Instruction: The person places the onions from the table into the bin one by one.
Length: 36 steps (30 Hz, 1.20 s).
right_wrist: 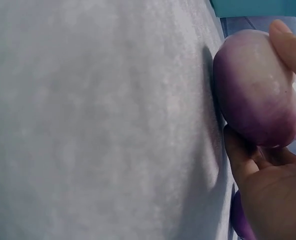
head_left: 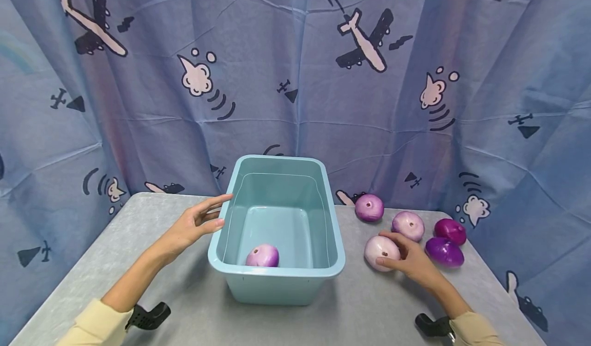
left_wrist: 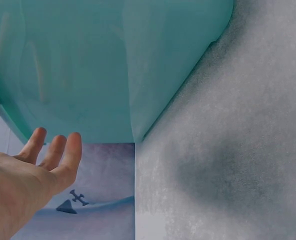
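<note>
A light blue plastic tub [head_left: 272,289] stands on the table, with one red onion [head_left: 262,255] inside at its near end. Beside the tub's left rim is my left hand [head_left: 191,227], its fingers extended and loosely bent; in the left wrist view the hand [left_wrist: 33,175] is next to the tub wall [left_wrist: 78,75]. To the right of the tub, my right hand [head_left: 413,258] grips a pale purple-white onion [head_left: 379,252] between thumb and fingers. The right wrist view shows this onion [right_wrist: 258,85] close to the tabletop, with the hand's fingers [right_wrist: 240,155] around its side.
Behind and right of my right hand lie several more onions: a purple one [head_left: 369,208], a pale one [head_left: 408,226], a magenta one [head_left: 450,231] and a dark violet one [head_left: 444,252]. A blue patterned curtain [head_left: 258,104] hangs behind the grey table [head_left: 175,294].
</note>
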Each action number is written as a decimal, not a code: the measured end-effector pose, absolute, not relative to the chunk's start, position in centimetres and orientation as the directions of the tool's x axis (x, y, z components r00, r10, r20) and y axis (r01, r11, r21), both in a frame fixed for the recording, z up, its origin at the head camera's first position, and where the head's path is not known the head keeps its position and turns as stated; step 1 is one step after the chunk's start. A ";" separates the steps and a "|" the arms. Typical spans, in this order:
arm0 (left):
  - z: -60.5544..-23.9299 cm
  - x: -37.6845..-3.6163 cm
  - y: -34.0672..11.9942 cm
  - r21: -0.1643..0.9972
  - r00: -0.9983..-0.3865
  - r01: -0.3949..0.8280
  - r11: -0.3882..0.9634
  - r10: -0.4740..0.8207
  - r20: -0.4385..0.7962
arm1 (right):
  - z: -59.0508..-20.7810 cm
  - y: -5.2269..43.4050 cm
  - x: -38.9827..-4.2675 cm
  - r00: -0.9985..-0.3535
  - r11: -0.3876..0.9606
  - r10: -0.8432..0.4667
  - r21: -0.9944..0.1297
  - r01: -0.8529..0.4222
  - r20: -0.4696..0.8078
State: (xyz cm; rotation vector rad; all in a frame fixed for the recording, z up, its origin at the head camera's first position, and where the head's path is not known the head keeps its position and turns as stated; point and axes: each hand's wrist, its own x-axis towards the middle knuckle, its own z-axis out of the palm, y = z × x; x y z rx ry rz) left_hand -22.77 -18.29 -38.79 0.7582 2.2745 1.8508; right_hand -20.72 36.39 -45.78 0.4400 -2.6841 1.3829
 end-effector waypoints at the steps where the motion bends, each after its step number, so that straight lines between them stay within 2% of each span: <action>1: -38.8 -22.8 -18.3 0.944 -0.869 0.304 0.131 0.443 0.219 | -45.7 36.4 -20.7 -0.955 0.550 -0.211 -0.782 -0.291 0.207; 13: -38.9 -22.7 -18.4 0.940 -0.870 0.312 0.138 0.438 0.225 | -44.8 35.8 -21.2 -0.966 0.557 -0.198 -0.792 -0.249 0.165; 22: -38.5 -22.7 -18.4 0.930 -0.878 0.321 0.176 0.425 0.223 | -43.5 35.8 -21.4 -0.965 0.576 -0.190 -0.775 -0.259 0.182; 36: -38.4 -22.8 -18.4 0.932 -0.885 0.309 0.192 0.418 0.207 | -40.8 36.1 -21.6 -0.957 0.525 -0.216 -0.802 -0.283 0.196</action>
